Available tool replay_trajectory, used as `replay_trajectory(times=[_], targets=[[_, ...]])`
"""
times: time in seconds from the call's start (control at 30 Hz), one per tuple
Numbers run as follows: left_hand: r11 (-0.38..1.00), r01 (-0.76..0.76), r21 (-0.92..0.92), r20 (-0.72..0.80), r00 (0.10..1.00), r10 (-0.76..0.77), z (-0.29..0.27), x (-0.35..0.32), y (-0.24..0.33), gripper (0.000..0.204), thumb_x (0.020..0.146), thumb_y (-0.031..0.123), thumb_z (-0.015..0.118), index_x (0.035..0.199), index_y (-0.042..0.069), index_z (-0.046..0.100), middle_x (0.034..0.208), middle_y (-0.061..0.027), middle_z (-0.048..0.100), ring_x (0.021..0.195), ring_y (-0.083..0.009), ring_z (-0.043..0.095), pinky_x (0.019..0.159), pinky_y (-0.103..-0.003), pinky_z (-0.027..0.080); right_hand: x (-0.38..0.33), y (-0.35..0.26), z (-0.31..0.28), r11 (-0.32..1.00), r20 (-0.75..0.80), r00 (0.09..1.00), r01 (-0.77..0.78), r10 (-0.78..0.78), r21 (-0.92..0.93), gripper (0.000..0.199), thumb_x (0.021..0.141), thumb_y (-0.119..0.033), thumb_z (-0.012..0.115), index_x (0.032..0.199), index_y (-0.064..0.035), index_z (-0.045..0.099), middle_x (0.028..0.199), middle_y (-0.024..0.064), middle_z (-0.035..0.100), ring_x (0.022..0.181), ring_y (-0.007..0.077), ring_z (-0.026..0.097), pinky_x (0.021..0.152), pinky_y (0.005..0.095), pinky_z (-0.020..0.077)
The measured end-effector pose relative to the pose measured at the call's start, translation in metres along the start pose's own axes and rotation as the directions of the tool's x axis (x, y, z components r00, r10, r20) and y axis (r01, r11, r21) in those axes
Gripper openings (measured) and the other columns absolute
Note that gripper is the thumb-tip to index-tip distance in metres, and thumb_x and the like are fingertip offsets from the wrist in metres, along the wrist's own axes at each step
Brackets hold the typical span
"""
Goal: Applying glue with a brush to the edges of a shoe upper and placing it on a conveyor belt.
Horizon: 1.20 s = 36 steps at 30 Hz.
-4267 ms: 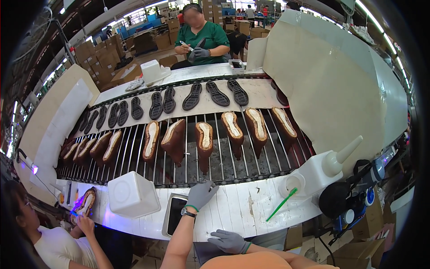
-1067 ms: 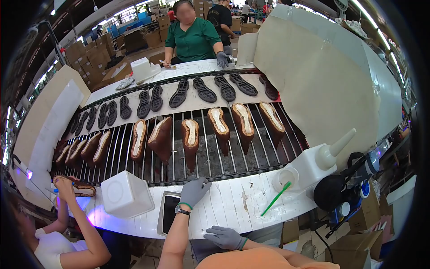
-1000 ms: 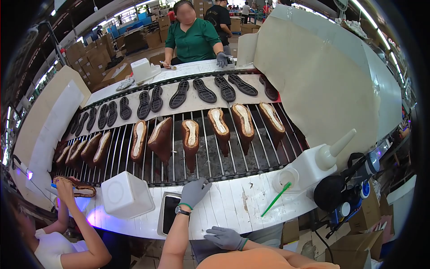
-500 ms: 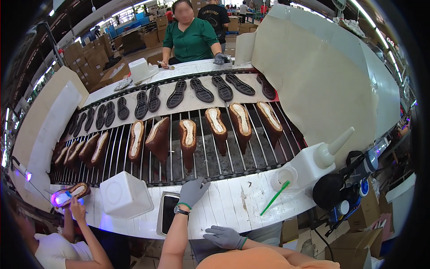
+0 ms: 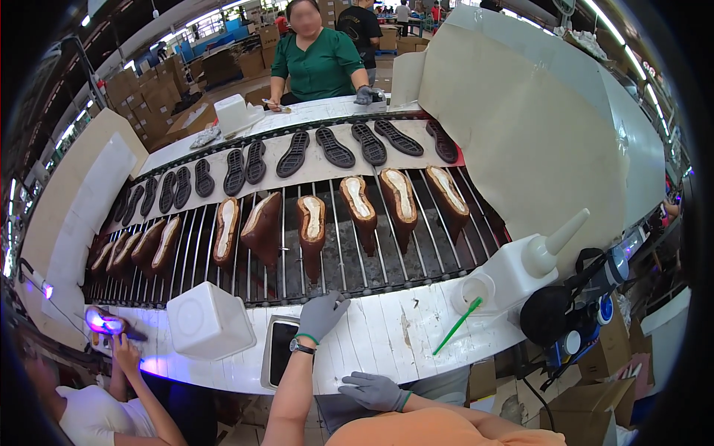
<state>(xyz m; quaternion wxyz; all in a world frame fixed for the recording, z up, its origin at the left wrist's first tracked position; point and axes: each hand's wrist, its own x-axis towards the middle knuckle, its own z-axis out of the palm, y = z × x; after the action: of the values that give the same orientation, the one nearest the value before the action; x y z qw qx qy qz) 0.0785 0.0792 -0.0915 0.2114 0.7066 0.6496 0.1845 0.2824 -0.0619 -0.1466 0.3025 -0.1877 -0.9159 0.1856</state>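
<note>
Tube lights (image 5: pixel 611 30) glare overhead (a violet lamp (image 5: pixel 47 291) glows left), edges curving into black.

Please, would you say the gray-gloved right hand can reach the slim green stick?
Probably yes: white tabletop stretches between the right hand and the green stick, with no visible obstacle.

Black ribbed rubber sole (image 5: pixel 399 138), far beyond the left hand (image 5: pixel 320 317): newly added to its row; green-shirted co-worker's grey-gloved hand (image 5: pixel 364 95), farther beyond: lowered, its dark sole gone; brown leather shoe upper (image 5: pixel 133 331), left of the left hand: turned, now lit violet at one end, unlit a second ago; black-shirted person (image 5: pixel 361 33), farthest beyond: formerly stooped, now upright.
</note>
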Motion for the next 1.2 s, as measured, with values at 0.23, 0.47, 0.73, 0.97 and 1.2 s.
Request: replay_trajectory(times=[0.23,0.47,0.73,0.97,1.2], targets=[[1.000,-0.019,0.000,-0.018,1.000,0.019,0.002,-0.001,-0.003,0.032,0.091,0.042,0.060,0.092,0.011,0.068,0.072,-0.0116,0.068,0.071,-0.0325,0.067,0.063,-0.043,0.050,0.002,-0.003,-0.001,1.000,0.005,1.000,-0.011,0.011,0.004,0.033,0.085,-0.013,0.059,0.117,-0.0090,0.064,0.116,0.0096,0.063,0.104,0.0260,0.063,0.085,0.0316,0.0542],[1.000,-0.012,-0.004,-0.010,1.000,0.012,0.002,-0.001,-0.001,0.032,0.091,0.042,0.060,0.093,0.011,0.069,0.071,-0.0124,0.068,0.069,-0.0332,0.066,0.063,-0.043,0.050,0.000,-0.003,-0.002,1.000,0.003,1.000,-0.004,0.004,-0.003,0.032,0.085,-0.013,0.059,0.116,-0.0082,0.064,0.116,0.0096,0.063,0.105,0.0267,0.063,0.086,0.0321,0.0538],[1.000,0.001,-0.004,-0.011,1.000,-0.001,0.002,0.003,-0.002,0.034,0.092,0.043,0.059,0.093,0.010,0.069,0.071,-0.0128,0.067,0.070,-0.0334,0.066,0.063,-0.043,0.050,0.004,0.000,-0.005,1.000,0.024,1.000,-0.010,0.009,0.016,0.032,0.085,-0.013,0.059,0.116,-0.0081,0.064,0.115,0.0093,0.063,0.105,0.0265,0.063,0.086,0.0321,0.0538],[0.999,-0.041,0.003,-0.064,0.997,0.041,0.007,0.005,-0.007,0.037,0.092,0.042,0.059,0.089,0.007,0.066,0.071,-0.0136,0.067,0.071,-0.0342,0.066,0.065,-0.044,0.050,0.000,0.003,0.003,0.999,-0.032,0.999,0.027,-0.028,-0.024,0.031,0.084,-0.012,0.060,0.114,-0.0098,0.066,0.113,0.0094,0.066,0.100,0.0266,0.066,0.083,0.0313,0.0551],[0.999,-0.024,0.035,0.005,1.000,0.024,0.010,0.002,-0.008,0.038,0.094,0.046,0.054,0.093,0.010,0.067,0.082,-0.0161,0.070,0.079,-0.0358,0.068,0.070,-0.047,0.052,-0.011,0.006,0.011,0.999,-0.048,0.999,0.024,-0.022,0.031,0.036,0.083,-0.011,0.062,0.119,-0.0119,0.064,0.115,0.0095,0.066,0.100,0.0283,0.067,0.087,0.0348,0.0565]])
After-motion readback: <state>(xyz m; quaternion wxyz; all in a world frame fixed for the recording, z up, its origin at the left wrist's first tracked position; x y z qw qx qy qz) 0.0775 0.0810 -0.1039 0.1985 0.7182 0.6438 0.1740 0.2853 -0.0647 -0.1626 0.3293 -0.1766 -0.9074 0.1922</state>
